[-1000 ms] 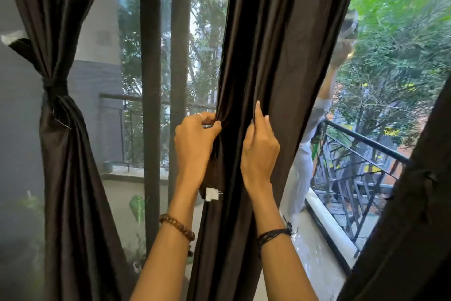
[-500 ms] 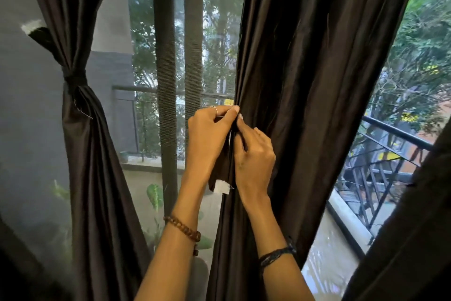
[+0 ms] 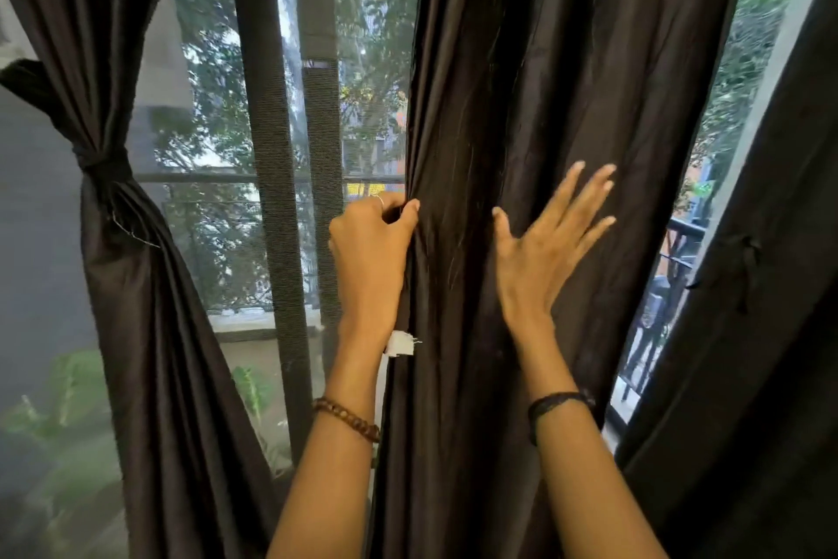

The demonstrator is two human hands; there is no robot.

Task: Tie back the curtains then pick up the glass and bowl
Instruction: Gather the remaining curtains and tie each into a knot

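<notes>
Dark brown fabric of the middle curtain [image 3: 544,105] hangs loose at the centre, so tying it back is the step in hand. At 9 o'clock of it the left hand [image 3: 369,254] pinches its edge, with a white tag [image 3: 401,343] just below the wrist. The right hand [image 3: 544,250] lies spread wide and flat on the folds. Far out at 9 o'clock, 1 curtain [image 3: 127,286] is already knotted. Next, I judge, the right hand must gather the cloth toward the left. Glass and bowl are not in view.
</notes>
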